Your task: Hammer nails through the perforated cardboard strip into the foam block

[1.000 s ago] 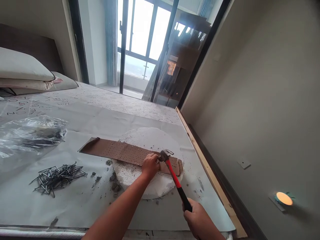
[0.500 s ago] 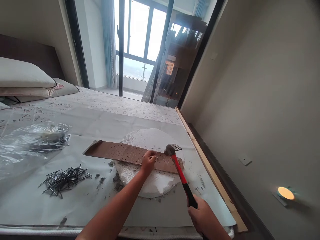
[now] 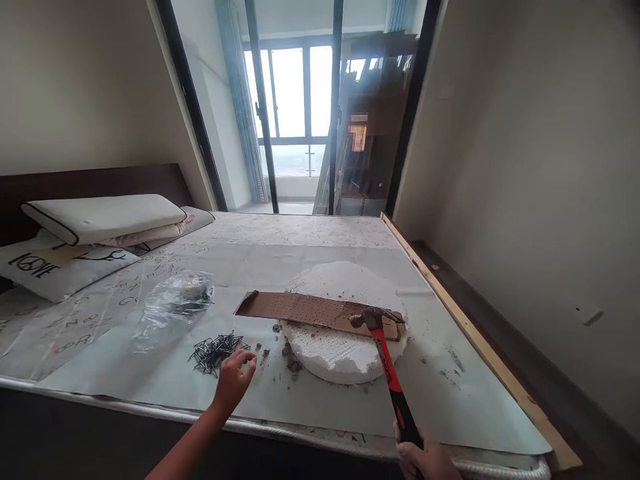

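Note:
In my right hand (image 3: 425, 460) is a claw hammer (image 3: 389, 373) with a red and black handle, gripped near its lower end. Its head overlaps the right part of a brown strip (image 3: 300, 309) dotted with many small holes. That strip lies across a round white foam slab (image 3: 325, 350) with crumbled edges. My left hand (image 3: 236, 377) hovers at the near right edge of a pile of nails (image 3: 213, 352). Its fingers are loosely curled, with a gap between thumb and forefinger, and I see nothing in them.
Pale sheeting (image 3: 150, 380) covers part of the mattress (image 3: 300, 230). Grey crumbs (image 3: 290, 357) are scattered left of the slab. A crumpled clear plastic bag (image 3: 173, 303) lies behind the nails, and pillows (image 3: 110, 217) are at the far left. A wooden board (image 3: 465, 323) runs along the right edge.
My left hand has left the brown strip and moved left to the nails, its fingers loosening. The hammer stays in my right hand, over the strip's right part. The view has shifted.

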### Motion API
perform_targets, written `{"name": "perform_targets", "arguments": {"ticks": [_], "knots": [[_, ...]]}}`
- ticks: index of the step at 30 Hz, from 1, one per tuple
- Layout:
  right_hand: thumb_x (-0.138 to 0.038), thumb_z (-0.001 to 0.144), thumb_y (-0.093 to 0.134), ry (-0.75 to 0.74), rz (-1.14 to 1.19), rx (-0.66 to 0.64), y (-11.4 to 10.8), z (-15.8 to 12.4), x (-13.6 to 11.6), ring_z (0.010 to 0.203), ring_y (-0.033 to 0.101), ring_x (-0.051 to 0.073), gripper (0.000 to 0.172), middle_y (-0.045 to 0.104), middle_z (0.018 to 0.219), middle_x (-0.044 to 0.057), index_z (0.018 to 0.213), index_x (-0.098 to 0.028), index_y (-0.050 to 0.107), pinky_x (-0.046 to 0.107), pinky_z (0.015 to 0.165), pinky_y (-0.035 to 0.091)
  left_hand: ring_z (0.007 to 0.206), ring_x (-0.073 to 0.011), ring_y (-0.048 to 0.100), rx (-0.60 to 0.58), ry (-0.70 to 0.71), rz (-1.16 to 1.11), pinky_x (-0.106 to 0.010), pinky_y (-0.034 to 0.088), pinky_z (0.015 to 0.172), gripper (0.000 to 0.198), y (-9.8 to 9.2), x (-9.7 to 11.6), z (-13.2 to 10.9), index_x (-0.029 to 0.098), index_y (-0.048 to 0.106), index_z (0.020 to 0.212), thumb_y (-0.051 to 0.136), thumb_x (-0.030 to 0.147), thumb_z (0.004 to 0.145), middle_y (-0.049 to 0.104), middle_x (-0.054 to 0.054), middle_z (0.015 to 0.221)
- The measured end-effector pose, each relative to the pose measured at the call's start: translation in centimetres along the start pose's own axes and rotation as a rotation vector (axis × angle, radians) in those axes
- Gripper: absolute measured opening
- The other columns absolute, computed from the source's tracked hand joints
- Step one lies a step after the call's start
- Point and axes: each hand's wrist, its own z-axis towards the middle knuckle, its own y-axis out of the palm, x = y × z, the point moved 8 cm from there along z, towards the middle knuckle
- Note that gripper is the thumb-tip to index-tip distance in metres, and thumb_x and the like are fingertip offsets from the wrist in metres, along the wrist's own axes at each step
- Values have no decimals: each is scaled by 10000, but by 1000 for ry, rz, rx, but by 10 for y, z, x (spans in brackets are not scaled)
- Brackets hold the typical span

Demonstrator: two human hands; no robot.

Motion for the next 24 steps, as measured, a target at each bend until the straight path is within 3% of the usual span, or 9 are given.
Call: {"name": "perform_targets", "arguments": {"ticks": [4, 6, 9, 12, 17, 20, 24], "knots": [[-403, 650, 528, -15, -17, -51, -10, 1, 17, 292, 223, 45, 219, 311, 387, -119, 706, -206, 452, 199, 325, 229, 742, -198, 600, -178, -148, 184, -293, 449, 708, 165, 12, -58, -26, 198, 628, 701, 480, 268, 716, 663, -42, 774], [-438, 657, 519, -11, 19, -81, -10, 0, 23, 267, 197, 42, 241, 292, 383, -126, 692, -214, 437, 201, 291, 230, 763, -197, 606, -216, -200, 244, -287, 449, 718, 159, 18, -69, -28, 183, 631, 708, 477, 222, 705, 668, -53, 789], [-457, 662, 526, -21, 78, -106, -10, -3, 26, 256, 180, 35, 262, 286, 385, -131, 671, -218, 416, 190, 265, 232, 784, -194, 610, -227, -221, 290, -282, 446, 736, 169, 23, -70, -22, 164, 637, 717, 471, 166, 689, 669, -72, 813], [-454, 685, 530, -44, 97, -112, -15, -9, 23, 259, 184, 36, 265, 283, 387, -131, 675, -218, 411, 185, 269, 227, 805, -193, 616, -141, -238, 242, -282, 447, 752, 193, 9, -67, -14, 163, 644, 746, 461, 157, 684, 676, -76, 841], [-476, 750, 465, -67, -63, -56, -40, -17, 26, 274, 223, 67, 267, 288, 386, -114, 729, -210, 471, 223, 320, 261, 659, -189, 605, 100, -439, -46, -284, 469, 612, 241, -40, -76, -29, 174, 631, 794, 454, 303, 693, 657, -36, 702], [-436, 743, 477, -117, -294, 30, -51, -18, 24, 362, 351, 104, 236, 382, 427, -66, 705, -204, 499, 246, 407, 317, 558, -160, 565, 88, -407, -252, -263, 455, 515, 283, -43, -49, -45, 166, 626, 809, 467, 364, 683, 626, -16, 654], [-373, 720, 471, -340, -611, 30, -36, -23, -8, 602, 503, 170, 192, 556, 615, 13, 723, -189, 527, 275, 586, 388, 599, -158, 584, -32, -227, -328, -264, 478, 571, 234, -27, 31, -60, 177, 658, 773, 516, 337, 680, 638, -22, 651]]}}
